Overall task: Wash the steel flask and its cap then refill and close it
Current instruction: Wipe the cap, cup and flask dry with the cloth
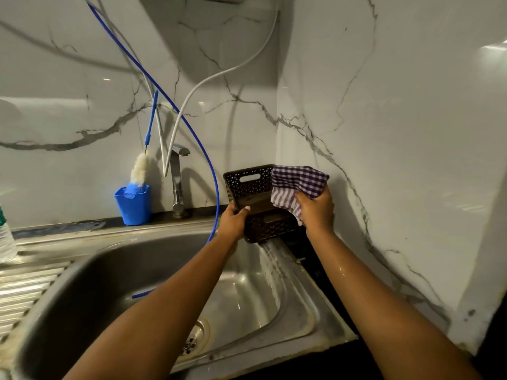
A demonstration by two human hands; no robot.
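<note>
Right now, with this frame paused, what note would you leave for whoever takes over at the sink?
Left hand grips the brown basket by its near edge, holding it tilted over the back right corner of the sink.
Right hand grips the checked cloth against the basket's right side.
The steel flask and cap are not in view, so no washing, refilling or closing can be confirmed.
The bottle brush stands in the blue holder beside the tap.
Left: find flask and cap, wash, refill, close.
</note>
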